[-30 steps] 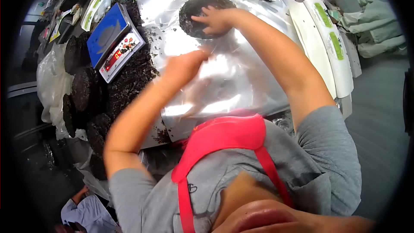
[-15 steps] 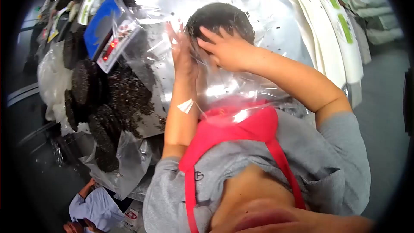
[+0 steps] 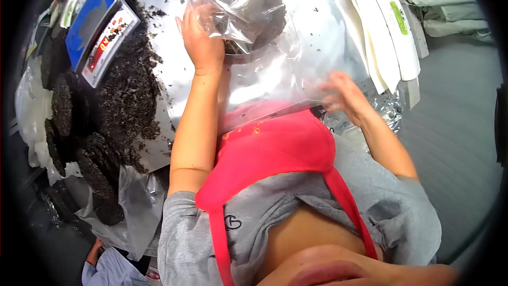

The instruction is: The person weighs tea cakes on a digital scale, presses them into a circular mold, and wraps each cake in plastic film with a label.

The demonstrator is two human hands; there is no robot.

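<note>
A dark, round, crumbly-looking cake lies under clear film on the white work surface. The clear plastic bag is bunched and raised over its left side, and a wide stretch of film reaches toward my red apron. My left hand curls around the bag at the cake's left edge, with its fingertips partly behind shiny plastic. To the right, my right hand is apart from the cake, near the film's right edge. Its fingers are spread and smeared by motion; I see nothing held in them.
At the left stands a digital scale with a blue top and red digits. Dark loose crumbs and several dark round slabs lie beside it. White rolls or folded sheets line the right. Another person's light sleeve shows bottom left.
My right hand has left the cake and moved right and toward my body. My left hand now grips the bag, which is bunched higher over the cake. The view has shifted.
</note>
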